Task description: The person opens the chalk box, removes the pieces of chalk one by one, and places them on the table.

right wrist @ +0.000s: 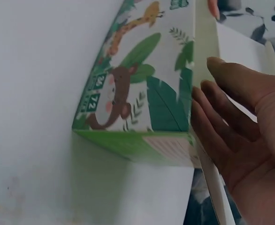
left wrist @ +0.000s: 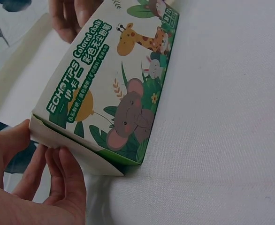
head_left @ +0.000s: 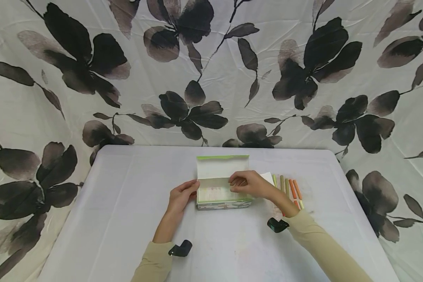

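Observation:
A colored chalk box (head_left: 223, 205) printed with animals sits on the table, its lid raised at the back. My left hand (head_left: 182, 194) holds the box's left end. The left wrist view shows that thumb at the top corner and the fingers below, against a white end flap (left wrist: 81, 154). Over the right part of the box opening is my right hand (head_left: 252, 184), with fingers bent downward. In the right wrist view its thumb and fingers stand apart at the box's edge. Nothing is visible between them, though the box edge hides some fingertips.
Right of the box lie several chalk sticks (head_left: 296, 188) in green, brown and orange, partly behind the right forearm. A white cloth (head_left: 127, 219) covers the table. Behind it hangs a flower-print fabric (head_left: 211, 70).

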The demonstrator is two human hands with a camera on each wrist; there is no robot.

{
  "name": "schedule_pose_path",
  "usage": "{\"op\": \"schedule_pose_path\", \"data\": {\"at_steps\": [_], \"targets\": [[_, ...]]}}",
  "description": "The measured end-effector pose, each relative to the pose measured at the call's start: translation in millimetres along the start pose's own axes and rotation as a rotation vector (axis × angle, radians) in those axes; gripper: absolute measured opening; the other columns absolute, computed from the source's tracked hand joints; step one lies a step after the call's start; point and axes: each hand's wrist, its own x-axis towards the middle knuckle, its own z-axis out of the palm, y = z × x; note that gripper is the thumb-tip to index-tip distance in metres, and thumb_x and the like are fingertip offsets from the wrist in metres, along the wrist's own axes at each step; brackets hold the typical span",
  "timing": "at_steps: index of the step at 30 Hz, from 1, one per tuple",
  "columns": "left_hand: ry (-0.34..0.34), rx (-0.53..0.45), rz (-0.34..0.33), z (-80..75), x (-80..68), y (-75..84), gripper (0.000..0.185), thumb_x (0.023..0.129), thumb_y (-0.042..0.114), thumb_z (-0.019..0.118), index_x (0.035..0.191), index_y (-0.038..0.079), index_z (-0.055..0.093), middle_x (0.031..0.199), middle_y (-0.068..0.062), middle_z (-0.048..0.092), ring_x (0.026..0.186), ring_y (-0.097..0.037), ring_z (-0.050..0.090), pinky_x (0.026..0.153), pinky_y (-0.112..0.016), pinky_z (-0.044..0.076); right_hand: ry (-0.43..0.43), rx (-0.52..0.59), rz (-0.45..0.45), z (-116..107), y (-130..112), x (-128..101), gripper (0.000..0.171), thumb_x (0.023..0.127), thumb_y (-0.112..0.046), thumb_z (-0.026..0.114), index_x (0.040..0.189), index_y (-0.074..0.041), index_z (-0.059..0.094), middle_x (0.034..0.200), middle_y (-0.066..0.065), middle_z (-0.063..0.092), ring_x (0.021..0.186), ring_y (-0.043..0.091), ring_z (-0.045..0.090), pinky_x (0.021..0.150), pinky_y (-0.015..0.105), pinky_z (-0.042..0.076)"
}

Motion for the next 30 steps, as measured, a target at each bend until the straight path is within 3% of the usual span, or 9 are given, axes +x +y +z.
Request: {"op": "schedule_pose_path", "data": {"at_steps": [7, 15, 30], "targets": [[0.002, -0.005, 0.007, 0.5, 0.8, -1.0, 0.042, 0.092, 0.021, 0.08, 0.126, -0.002, 0.069, 0.109, -0.009, 0.072, 0.088, -0.013, 0.065, 0.075, -0.02, 0.055, -0.086, 0.008, -0.038, 15, 0, 10, 0.027, 0.094, -0.004, 0.075, 0.117, 0.008, 0.068, 0.108, 0.02, 0.071, 0.093, 0.02, 0.07, 0.085, 0.029, 0.058], [0.009, -0.003, 0.009, 0.7, 0.5, -0.1, 0.04, 0.093, 0.02, 0.079, 0.125, -0.002, 0.07, 0.109, -0.01, 0.072, 0.085, -0.014, 0.065, 0.072, -0.018, 0.055, -0.204, -0.113, -0.074, 30, 3, 25, 0.02, 0.093, -0.003, 0.075, 0.111, 0.005, 0.07, 0.105, 0.016, 0.072, 0.093, 0.018, 0.069, 0.083, 0.024, 0.057], [0.005, -0.033, 0.027, 2.0, -1.6, 0.3, 0.042, 0.093, 0.019, 0.079, 0.125, -0.006, 0.068, 0.104, -0.006, 0.073, 0.082, -0.012, 0.065, 0.07, -0.018, 0.054, -0.382, -0.223, 0.033, 41, 0, 43, 0.011, 0.095, 0.004, 0.069, 0.098, -0.004, 0.076, 0.091, 0.003, 0.072, 0.077, 0.008, 0.06, 0.073, 0.019, 0.052]]}}
